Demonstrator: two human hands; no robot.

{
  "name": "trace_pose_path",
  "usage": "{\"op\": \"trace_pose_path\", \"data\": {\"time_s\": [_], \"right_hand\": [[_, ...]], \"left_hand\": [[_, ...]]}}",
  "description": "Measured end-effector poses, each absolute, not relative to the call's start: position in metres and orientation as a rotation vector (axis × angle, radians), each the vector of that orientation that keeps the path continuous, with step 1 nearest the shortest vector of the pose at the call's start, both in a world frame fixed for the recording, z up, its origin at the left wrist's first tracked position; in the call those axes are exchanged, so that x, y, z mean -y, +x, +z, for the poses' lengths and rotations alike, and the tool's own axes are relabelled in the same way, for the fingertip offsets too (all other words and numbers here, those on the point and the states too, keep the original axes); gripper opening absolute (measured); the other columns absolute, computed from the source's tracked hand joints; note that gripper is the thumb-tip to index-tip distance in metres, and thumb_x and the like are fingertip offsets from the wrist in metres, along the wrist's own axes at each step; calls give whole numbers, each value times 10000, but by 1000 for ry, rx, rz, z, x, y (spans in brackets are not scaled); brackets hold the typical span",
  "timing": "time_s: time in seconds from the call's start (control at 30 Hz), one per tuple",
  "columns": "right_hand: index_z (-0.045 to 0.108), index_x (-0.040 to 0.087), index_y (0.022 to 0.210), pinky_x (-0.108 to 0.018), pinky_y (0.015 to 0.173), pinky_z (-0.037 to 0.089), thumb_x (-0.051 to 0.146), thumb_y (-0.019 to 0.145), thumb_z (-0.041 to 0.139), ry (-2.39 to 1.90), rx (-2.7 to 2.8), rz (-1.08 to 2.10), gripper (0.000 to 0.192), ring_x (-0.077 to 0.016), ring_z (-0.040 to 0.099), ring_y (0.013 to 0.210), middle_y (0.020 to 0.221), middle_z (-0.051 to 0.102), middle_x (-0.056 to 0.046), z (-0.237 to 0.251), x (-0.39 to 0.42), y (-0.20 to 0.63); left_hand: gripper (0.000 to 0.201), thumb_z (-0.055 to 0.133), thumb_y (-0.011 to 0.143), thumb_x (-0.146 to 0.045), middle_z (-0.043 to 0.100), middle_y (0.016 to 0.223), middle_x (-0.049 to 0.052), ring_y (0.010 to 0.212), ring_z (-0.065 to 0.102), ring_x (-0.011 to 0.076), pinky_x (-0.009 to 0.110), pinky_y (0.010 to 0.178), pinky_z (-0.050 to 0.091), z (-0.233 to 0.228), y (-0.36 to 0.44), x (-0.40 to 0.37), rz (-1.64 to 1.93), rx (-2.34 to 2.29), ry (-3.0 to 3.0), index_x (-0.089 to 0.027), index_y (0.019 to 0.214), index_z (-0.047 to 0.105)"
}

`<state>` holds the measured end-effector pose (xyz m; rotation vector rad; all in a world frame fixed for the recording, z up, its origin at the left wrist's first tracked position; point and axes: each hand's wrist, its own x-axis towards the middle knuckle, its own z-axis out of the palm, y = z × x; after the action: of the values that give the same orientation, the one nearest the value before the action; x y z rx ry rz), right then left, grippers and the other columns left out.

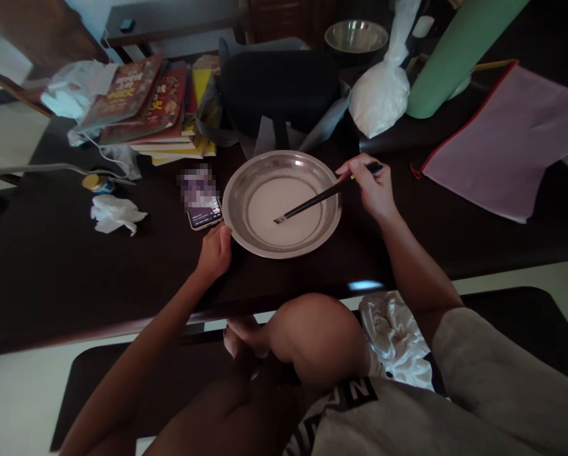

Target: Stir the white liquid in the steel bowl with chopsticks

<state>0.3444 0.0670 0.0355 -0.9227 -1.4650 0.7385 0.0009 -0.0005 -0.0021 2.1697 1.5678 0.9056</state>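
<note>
While the left grip (214, 253) steadies the metal bowl (236, 201), the right grip (373, 187) is closed around a pair of dark chopsticks (316, 199). The bowl sits on the dark surface (164, 272), directly in front of the person and just beside a phone (204, 216). Left grip: thumb on the near-left rim; fingers under the edge are not fully visible. Right grip: firm hold near the upper ends, beside the far-right rim; whether a finger touches that rim cannot be told.

Contents: a pale layer (284, 193) covering the bottom; whether powder or liquid cannot be determined. The chopsticks slope down across the bowl, nearly parallel, tips close together at the layer.

Assessment of handling: the two-handed arrangement is judged sound. Good practice calls for the left thumb to bear evenly, since pressing on one side could tip so shallow a vessel. Tips are best kept low and moved in smooth circles, reaching the edge of the layer; quick strokes risk spilling over the sloping wall. Spatter would most readily reach the phone.
</note>
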Motion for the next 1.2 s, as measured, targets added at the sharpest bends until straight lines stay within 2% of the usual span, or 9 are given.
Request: {"op": "trace_pose_path", "data": {"time_s": [0.17, 0.3, 0.4, 0.53, 0.67, 0.83, 1.07, 1.2], "right_hand": [[720, 258, 799, -323, 748, 557, 620, 884, 591, -894, 1500, 739, 394, -145, 693, 722, 747, 705, 20, 35, -67, 345], [690, 256, 721, -329, 701, 551, 642, 890, 561, -924, 1420, 729, 441, -146, 666, 653, 661, 664, 22, 34, -69, 346], [679, 255, 671, -338, 723, 549, 644, 886, 567, -935, 1518, 781, 458, -152, 656, 672, 646, 657, 15, 35, -67, 345], [683, 261, 679, -352, 775, 547, 648, 876, 578, -971, 1516, 743, 447, -166, 662, 727, 666, 665, 11, 35, -67, 347], [663, 254, 641, -361, 738, 536, 623, 896, 564, -994, 1411, 723, 460, -171, 650, 665, 609, 625, 9, 34, -68, 349], [683, 257, 676, -352, 761, 539, 642, 871, 590, -949, 1541, 787, 441, -163, 661, 709, 667, 662, 9, 35, -66, 346], [669, 265, 649, -355, 723, 555, 674, 872, 559, -986, 1441, 755, 479, -162, 651, 652, 604, 639, 17, 35, -67, 347], [689, 262, 671, -344, 749, 549, 662, 861, 587, -944, 1550, 782, 455, -157, 665, 702, 662, 674, 12, 36, -65, 344]], "left_hand": [[669, 151, 1007, -591, 699, 878, 153, 956, 679, 266, 405, 859, 539, -2, 1, 1, 900, -1573, 2155, -169, 876, 654], [667, 159, 1003, -602, 700, 881, 151, 930, 682, 259, 393, 833, 542, -2, 1, 1, 896, -1579, 2149, -174, 861, 650], [661, 166, 1007, -588, 701, 884, 155, 941, 680, 268, 408, 840, 541, -2, 1, 1, 904, -1573, 2150, -170, 886, 663], [662, 164, 1005, -592, 695, 853, 147, 918, 677, 266, 406, 828, 540, -2, 1, 1, 912, -1573, 2158, -173, 893, 665], [663, 163, 1002, -600, 698, 867, 155, 859, 677, 255, 393, 799, 540, -3, 0, 0, 901, -1585, 2156, -169, 862, 646], [675, 147, 1004, -601, 700, 904, 160, 953, 680, 266, 395, 843, 537, -2, 1, 0, 905, -1581, 2159, -169, 886, 652], [671, 162, 1004, -599, 693, 857, 148, 896, 679, 263, 404, 808, 538, -2, 1, 1, 901, -1578, 2157, -171, 897, 667], [676, 145, 1003, -603, 695, 869, 150, 875, 678, 258, 396, 795, 534, -2, 1, 1, 892, -1579, 2165, -177, 863, 652]]}}
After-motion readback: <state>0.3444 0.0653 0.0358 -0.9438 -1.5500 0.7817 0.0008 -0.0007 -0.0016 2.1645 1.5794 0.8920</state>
